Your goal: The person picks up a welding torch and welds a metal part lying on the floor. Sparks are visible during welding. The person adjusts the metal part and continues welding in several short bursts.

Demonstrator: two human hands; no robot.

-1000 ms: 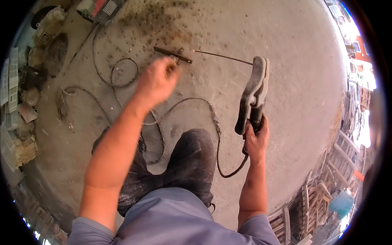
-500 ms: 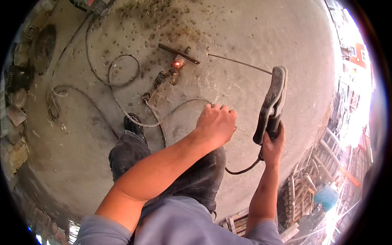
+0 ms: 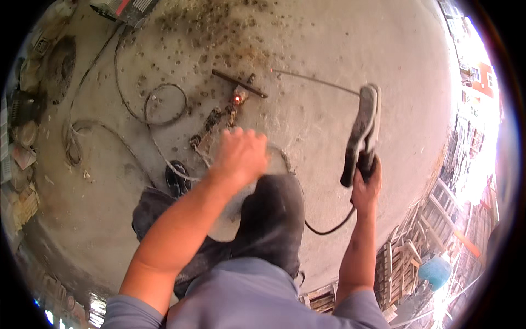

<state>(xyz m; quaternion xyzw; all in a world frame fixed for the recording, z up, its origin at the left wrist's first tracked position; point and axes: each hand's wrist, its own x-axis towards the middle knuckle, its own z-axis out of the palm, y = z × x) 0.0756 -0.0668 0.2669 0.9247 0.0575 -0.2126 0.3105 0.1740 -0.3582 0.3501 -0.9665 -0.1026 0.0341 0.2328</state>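
Observation:
My right hand (image 3: 366, 189) grips the dark handle of a welding electrode holder (image 3: 362, 131), raised on the right. A thin welding rod (image 3: 320, 81) runs leftward from its jaws, its tip glowing faintly. My left hand (image 3: 241, 156) is empty-looking and blurred, its fingers curled under and their insides hidden; it hovers between my knees and the metal pieces. Beyond it, a flat metal bar (image 3: 235, 82) lies crosswise over a shorter piece with a red-hot spot (image 3: 237, 100). A rusty, encrusted clamp-like piece (image 3: 211, 122) sits beside them, a cable at its near end.
Looped cable (image 3: 166, 104) trails over the pitted concrete floor (image 3: 329, 44) on the left. A boxy machine (image 3: 125, 11) stands at the far left. Clutter and a tyre-like round thing (image 3: 60, 68) line the left side. Wooden pallets (image 3: 402, 268) and a blue container (image 3: 435, 271) are at the lower right.
My left hand has swung left, away from the electrode holder. The holder and rod have shifted slightly left and farther away. My knees have spread a little, and the red-hot spot looks smaller.

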